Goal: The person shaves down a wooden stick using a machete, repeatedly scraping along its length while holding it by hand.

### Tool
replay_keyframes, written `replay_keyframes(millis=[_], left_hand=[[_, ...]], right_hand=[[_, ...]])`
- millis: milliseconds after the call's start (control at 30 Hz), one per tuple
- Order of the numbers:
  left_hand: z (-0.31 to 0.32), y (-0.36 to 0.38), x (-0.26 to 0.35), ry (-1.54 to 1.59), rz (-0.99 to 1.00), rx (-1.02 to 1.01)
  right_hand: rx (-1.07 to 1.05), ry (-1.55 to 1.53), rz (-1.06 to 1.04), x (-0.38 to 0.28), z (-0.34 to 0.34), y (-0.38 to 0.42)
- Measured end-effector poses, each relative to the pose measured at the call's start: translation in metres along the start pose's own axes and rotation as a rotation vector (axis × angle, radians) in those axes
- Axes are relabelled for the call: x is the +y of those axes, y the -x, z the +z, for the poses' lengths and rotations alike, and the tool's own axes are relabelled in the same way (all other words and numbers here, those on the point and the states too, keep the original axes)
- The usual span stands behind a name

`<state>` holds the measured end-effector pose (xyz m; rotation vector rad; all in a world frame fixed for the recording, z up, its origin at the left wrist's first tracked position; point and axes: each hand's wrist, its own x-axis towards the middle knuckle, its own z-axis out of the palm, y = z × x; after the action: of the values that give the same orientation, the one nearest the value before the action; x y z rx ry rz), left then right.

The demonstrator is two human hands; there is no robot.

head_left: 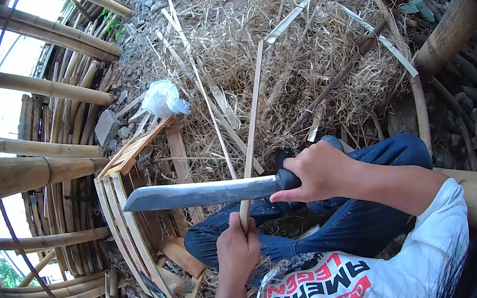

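Machete [202, 193], 1: handle clenched in right hand [320, 170]. Bamboo strip [254, 108], 1: near end clasped in left hand [238, 247], crossing beneath machete; likely light, springy, splintery; best held by flat faces.

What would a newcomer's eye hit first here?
Likely the long, broad-bladed knife in the right hand, lying sideways across mid-view. Next, the pale strip it crosses, held upright-ish in the left hand. Then the crumpled whitish plastic at upper left, just beyond the slatted wooden crate.
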<state>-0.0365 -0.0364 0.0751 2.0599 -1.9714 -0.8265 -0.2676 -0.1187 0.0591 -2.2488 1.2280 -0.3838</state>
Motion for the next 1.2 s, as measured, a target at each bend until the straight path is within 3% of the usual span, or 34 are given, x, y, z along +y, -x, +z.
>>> replay_keyframes(millis=[300, 400, 833, 900, 967, 1200], left_hand=[[-0.002, -0.005, 0.007, 0.138, 0.055, 0.082], [-0.003, -0.002, 0.003, 0.149, 0.037, 0.06], [-0.004, 0.006, -0.01, 0.146, 0.032, 0.031], [-0.001, 0.011, -0.012, 0.119, 0.026, -0.008], [0.002, 0.011, -0.007, 0.136, 0.018, -0.005], [-0.002, 0.004, -0.006, 0.153, 0.023, -0.01]], right_hand=[[0.103, 0.073, 0.047, 0.017, -0.016, -0.007], [0.217, 0.026, 0.188, 0.033, -0.02, -0.01], [0.269, 0.223, 0.163, 0.047, -0.027, -0.019], [0.268, 0.085, 0.36, 0.06, -0.033, -0.023], [0.263, 0.063, 0.347, 0.057, -0.031, -0.023], [0.193, 0.191, 0.016, 0.028, -0.016, -0.018]])
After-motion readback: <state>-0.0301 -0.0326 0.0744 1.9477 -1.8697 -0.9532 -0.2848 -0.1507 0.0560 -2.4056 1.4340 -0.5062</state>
